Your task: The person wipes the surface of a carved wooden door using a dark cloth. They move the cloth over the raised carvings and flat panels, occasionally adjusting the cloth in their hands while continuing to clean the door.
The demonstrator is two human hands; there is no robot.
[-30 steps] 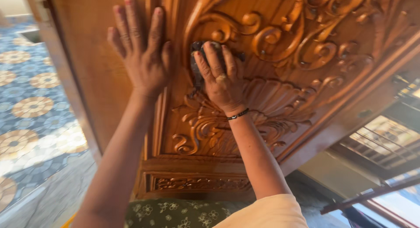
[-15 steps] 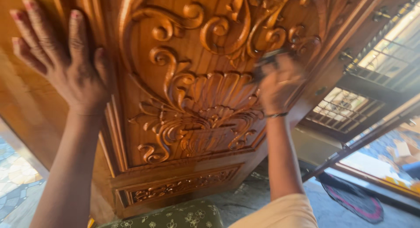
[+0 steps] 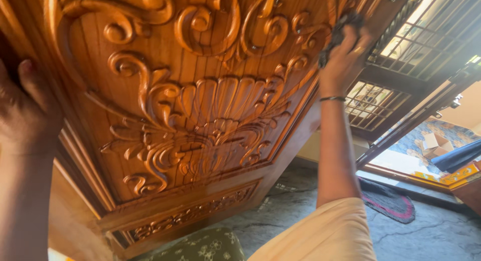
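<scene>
- Cardboard box (image 3: 435, 143): one package, seen at the far right, well beyond the lower right edge of the carved wooden door (image 3: 200, 105). It is box-shaped, pale brown, with its top flaps standing open, and it rests on blue patterned floor outside the doorway.
- It lies just left of a dark blue cloth-like thing (image 3: 458, 156) and above a yellow patterned strip (image 3: 451, 177); whether it touches either cannot be told.
- Labels, signs, screens: none visible.
</scene>
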